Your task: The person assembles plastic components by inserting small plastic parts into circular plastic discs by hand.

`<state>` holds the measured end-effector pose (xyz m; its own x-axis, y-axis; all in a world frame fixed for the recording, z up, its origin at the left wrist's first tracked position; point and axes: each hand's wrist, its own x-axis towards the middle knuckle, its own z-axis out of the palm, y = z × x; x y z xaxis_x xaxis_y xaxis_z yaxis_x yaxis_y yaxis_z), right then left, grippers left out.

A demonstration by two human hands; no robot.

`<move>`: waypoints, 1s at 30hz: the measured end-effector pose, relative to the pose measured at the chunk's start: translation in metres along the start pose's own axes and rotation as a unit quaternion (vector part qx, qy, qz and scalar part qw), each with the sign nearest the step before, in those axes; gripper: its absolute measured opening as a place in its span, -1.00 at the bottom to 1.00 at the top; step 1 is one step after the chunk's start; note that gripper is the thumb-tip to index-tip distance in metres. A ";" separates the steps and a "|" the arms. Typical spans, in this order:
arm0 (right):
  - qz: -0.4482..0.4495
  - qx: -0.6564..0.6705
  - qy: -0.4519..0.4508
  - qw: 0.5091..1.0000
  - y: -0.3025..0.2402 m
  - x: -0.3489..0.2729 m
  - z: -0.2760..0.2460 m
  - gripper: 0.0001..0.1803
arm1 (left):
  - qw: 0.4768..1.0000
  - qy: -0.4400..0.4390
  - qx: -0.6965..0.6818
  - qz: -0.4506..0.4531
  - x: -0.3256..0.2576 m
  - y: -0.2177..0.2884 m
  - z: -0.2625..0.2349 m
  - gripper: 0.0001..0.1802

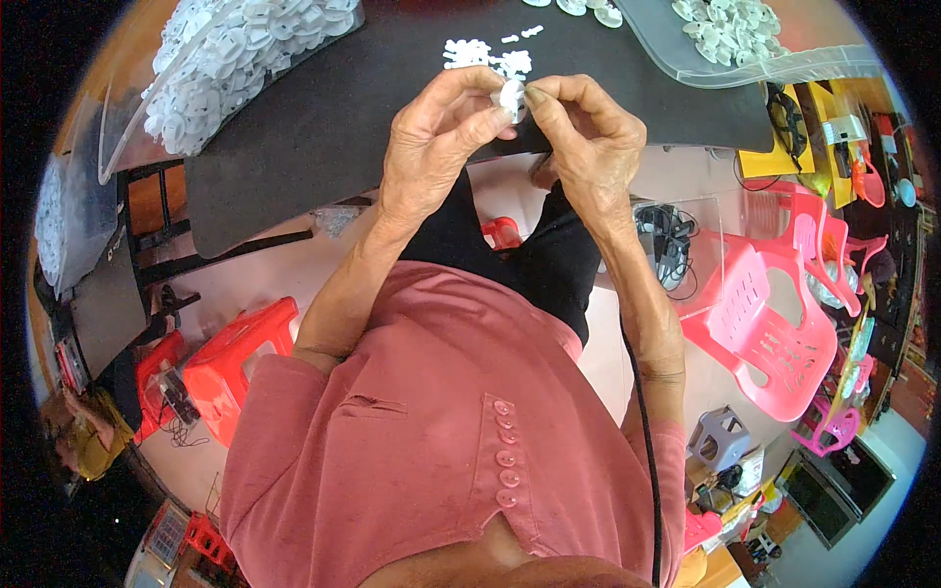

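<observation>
Both my hands meet over the near edge of a black table. My left hand and my right hand pinch one small white plastic part between their fingertips. Just beyond it, a small heap of the same white parts lies on the table. A clear bag full of white parts sits at the far left. Another clear bag of parts lies at the far right.
A pink plastic chair stands to my right, with more pink chairs behind it. A red stool stands at my left on the floor. A black cable runs down my right side. Another person sits at the far left edge.
</observation>
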<state>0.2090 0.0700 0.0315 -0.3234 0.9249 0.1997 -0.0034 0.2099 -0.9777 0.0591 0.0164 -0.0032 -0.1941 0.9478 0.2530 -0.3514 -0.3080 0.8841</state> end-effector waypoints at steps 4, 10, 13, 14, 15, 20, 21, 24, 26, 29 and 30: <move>-0.017 -0.009 0.008 1.000 0.002 -0.001 0.001 -0.95 | 0.999 -0.012 0.035 -0.029 -0.002 0.002 0.000 -0.68; -0.021 -0.019 0.021 0.999 0.000 -0.006 0.004 -0.96 | 0.998 0.015 0.059 -0.003 -0.003 0.001 0.007 -0.70; -0.016 -0.021 0.039 0.999 0.004 -0.006 0.006 -0.96 | 0.998 0.019 0.063 0.005 -0.005 0.002 0.010 -0.69; -0.016 -0.021 0.040 0.999 0.004 -0.006 0.006 -0.96 | 0.997 0.021 0.069 0.010 -0.005 0.002 0.011 -0.69; -0.021 -0.029 0.037 0.999 0.003 -0.007 0.006 -0.96 | 0.997 0.020 0.069 0.010 -0.005 0.002 0.011 -0.69; -0.018 -0.011 0.030 0.999 0.002 -0.007 0.006 -0.95 | 0.997 0.026 0.078 -0.005 -0.005 0.003 0.011 -0.69; -0.021 -0.021 0.024 0.999 0.003 -0.006 0.005 -0.95 | 0.997 0.026 0.078 -0.005 -0.006 0.003 0.011 -0.69; -0.018 -0.036 0.008 0.999 0.001 -0.005 0.003 -0.93 | 0.997 0.025 0.069 -0.009 -0.005 0.004 0.011 -0.70; -0.013 -0.040 -0.003 0.999 0.000 -0.004 0.000 -0.92 | 0.997 0.019 0.068 -0.012 -0.004 0.005 0.009 -0.71; 0.036 0.002 -0.031 0.999 -0.003 -0.001 -0.007 -0.89 | 0.997 0.015 0.072 -0.007 -0.002 0.002 0.009 -0.71; 0.036 0.002 -0.031 0.999 -0.002 0.000 -0.007 -0.89 | 0.997 0.015 0.073 -0.007 -0.002 0.001 0.008 -0.71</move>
<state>0.2155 0.0714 0.0341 -0.3813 0.9159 0.1255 0.0175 0.1429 -0.9896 0.0664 0.0149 0.0006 -0.2189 0.9481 0.2306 -0.2185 -0.2780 0.9354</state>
